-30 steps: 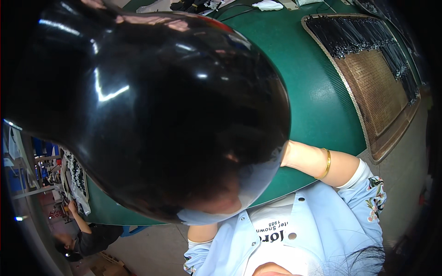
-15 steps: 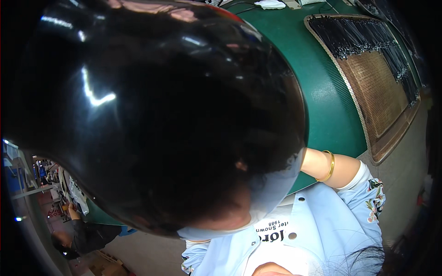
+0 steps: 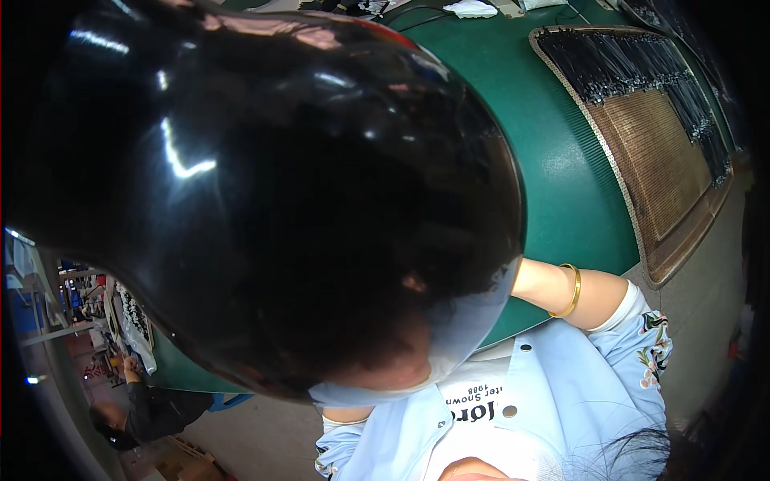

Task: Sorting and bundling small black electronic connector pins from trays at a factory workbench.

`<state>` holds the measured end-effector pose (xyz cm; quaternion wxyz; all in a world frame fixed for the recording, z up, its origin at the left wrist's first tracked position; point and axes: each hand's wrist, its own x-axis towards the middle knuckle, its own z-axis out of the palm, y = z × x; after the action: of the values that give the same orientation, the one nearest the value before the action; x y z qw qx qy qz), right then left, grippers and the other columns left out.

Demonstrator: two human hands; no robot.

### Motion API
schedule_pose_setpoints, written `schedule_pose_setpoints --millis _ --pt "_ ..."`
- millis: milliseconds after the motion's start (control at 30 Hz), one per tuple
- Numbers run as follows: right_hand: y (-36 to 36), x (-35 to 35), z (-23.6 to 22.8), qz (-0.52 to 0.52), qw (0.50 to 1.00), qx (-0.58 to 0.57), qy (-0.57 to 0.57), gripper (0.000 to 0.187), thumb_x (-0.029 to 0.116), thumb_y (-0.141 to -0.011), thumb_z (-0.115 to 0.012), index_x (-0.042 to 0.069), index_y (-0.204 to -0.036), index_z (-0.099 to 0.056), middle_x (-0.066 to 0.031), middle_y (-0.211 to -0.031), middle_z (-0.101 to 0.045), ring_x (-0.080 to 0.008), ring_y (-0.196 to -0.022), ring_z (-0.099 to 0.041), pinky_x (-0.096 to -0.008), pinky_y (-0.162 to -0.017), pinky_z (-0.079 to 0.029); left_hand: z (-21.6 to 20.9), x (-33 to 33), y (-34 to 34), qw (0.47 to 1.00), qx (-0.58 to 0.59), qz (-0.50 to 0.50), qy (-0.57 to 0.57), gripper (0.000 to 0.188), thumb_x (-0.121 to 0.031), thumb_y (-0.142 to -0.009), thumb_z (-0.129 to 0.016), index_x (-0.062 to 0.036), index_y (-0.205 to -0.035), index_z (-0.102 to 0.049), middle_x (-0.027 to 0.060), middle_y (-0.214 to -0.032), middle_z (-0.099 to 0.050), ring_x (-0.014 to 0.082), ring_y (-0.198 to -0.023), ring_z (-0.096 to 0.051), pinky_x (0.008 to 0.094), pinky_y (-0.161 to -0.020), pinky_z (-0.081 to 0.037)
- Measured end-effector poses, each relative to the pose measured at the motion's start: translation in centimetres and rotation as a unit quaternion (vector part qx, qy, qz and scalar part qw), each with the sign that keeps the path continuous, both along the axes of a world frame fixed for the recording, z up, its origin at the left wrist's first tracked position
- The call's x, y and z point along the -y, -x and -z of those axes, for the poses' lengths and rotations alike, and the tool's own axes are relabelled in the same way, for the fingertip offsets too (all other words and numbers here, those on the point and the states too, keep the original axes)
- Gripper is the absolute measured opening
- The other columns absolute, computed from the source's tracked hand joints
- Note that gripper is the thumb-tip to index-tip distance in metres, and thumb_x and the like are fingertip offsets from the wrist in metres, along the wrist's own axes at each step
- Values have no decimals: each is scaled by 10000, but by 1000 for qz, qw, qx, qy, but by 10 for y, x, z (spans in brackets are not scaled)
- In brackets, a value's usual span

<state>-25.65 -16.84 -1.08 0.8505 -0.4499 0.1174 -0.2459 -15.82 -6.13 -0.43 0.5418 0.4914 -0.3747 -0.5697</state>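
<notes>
A large, glossy black bell-shaped object, like a lampshade [image 3: 321, 208], hangs very close and covers most of the view. My right forearm [image 3: 553, 289], with a gold bracelet [image 3: 574, 290] at the wrist, reaches in behind its right edge. The right hand is hidden there, so its fingers and anything in them do not show. Of my left arm, only the light blue sleeve [image 3: 337, 447] and a strip of skin show below the shade. My left hand is out of sight. Behind the shade lies a green work surface [image 3: 561, 160].
On the right, a brown mesh tray [image 3: 642, 152] holds rows of many thin black strips [image 3: 618, 56]. A crumpled white item [image 3: 471, 9] lies at the far edge. At lower left, another person in dark clothes [image 3: 164, 413] is near the bench, with cardboard [image 3: 184, 463] below.
The black shade's right edge sits slightly farther left, and its highlights have shifted. A little more of both my arms shows beside it.
</notes>
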Motion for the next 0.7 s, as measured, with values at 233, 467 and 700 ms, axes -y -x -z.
schedule_pose_setpoints --millis 233,467,700 --pt "12 3 -18 -38 997 -10 -59 153 185 -832 -573 40 -831 -523 -26 -608 -559 -82 -373 -523 -157 -294 -392 -3 -3 -1 998 -66 3 9 516 -372 -929 -294 106 -1091 -399 236 -841 -576 275 -620 -615 289 -473 -492" --pt "15 8 -17 -170 977 -41 -119 321 252 -851 -526 14 -1065 -551 -85 -787 -604 -114 -444 -569 -170 -300 -418 -4 1 -3 983 -159 78 -44 493 -362 -904 -357 95 -1078 -416 239 -821 -584 301 -631 -614 310 -528 -510" --pt "11 4 0 -222 954 -118 -165 309 249 -859 -504 -31 -971 -571 -139 -740 -596 -215 -374 -550 -242 -295 -449 6 3 -10 978 -139 147 -43 259 -124 -829 -528 68 -998 -485 185 -800 -611 263 -740 -611 341 -695 -495"
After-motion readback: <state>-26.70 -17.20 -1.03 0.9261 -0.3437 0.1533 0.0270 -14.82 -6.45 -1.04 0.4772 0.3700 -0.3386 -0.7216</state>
